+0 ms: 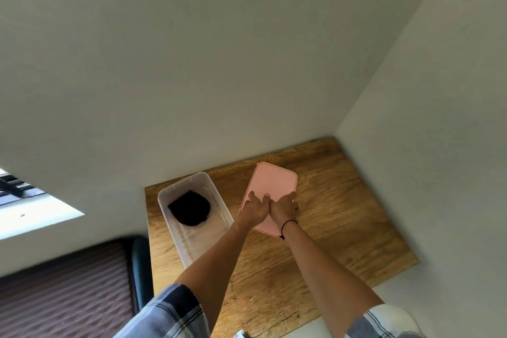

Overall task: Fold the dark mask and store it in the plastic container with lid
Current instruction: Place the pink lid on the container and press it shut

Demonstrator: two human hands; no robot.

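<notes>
The dark mask (pixel 189 208), folded into a small rounded shape, lies inside the clear plastic container (pixel 175 230), which stands without its lid on the left part of the wooden table (pixel 343 217). The pink lid (pixel 274 181) lies flat on the table just right of the container. Both hands rest on the near half of the lid, side by side and touching: my left hand (pixel 253 208) with fingers spread on its surface, my right hand (pixel 285 206) at its right edge. Whether the fingers grip the lid or only press on it is unclear.
The table sits in a corner, with a white wall behind and another along its right side. A dark chair (pixel 141 269) and a striped rug (pixel 68 296) are on the floor to the left. A white object (pixel 395 313) shows at the bottom right.
</notes>
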